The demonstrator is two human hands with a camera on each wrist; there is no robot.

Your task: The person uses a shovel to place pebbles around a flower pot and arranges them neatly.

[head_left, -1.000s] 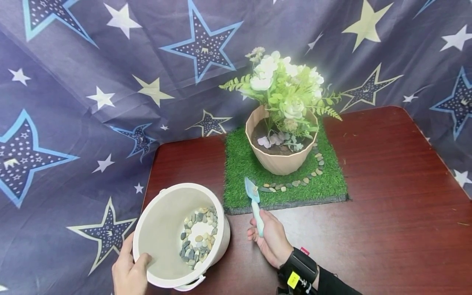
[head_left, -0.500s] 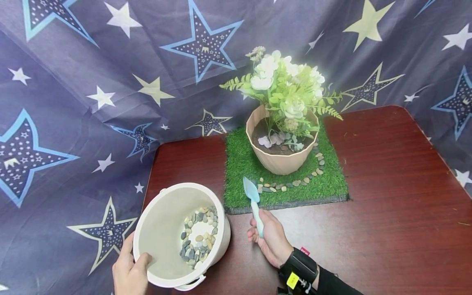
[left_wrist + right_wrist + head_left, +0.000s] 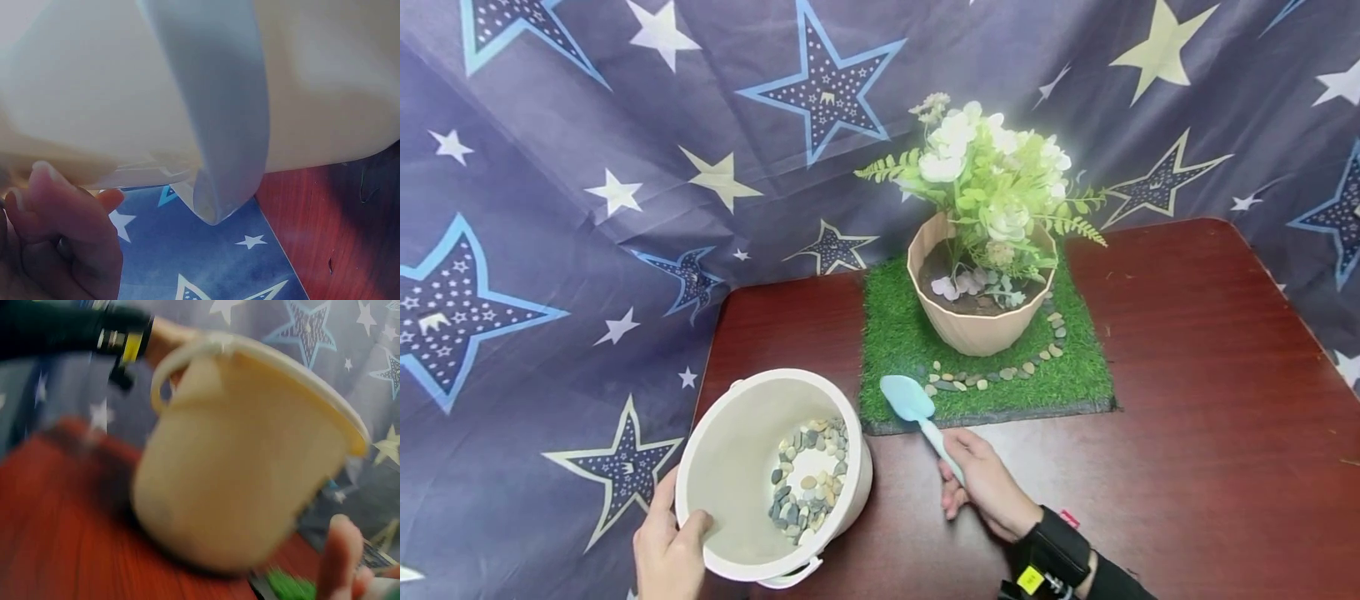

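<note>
My left hand (image 3: 670,542) grips the rim of a white bucket (image 3: 722,467) and holds it tilted, its mouth facing me. Inside the bucket lie many pebbles (image 3: 808,483), grey, tan and white. My right hand (image 3: 988,483) holds a light blue trowel (image 3: 908,398) by its handle, the blade over the front left part of a grass mat (image 3: 887,333). No pebble shows on the blade. A curved row of pebbles (image 3: 1006,373) lies on the mat. In the right wrist view the bucket (image 3: 244,462) leans on its base edge, beside my thumb (image 3: 340,556).
A beige pot (image 3: 973,333) with white flowers and green leaves (image 3: 992,183) stands on the mat. The dark red table (image 3: 1187,375) reaches to the right. Behind it hangs a blue curtain with stars (image 3: 647,150).
Pebbles were on the trowel's blade and now lie at the left end of the row. My right hand has drawn back to the right, and the blade has turned left. The left hand stays put.
</note>
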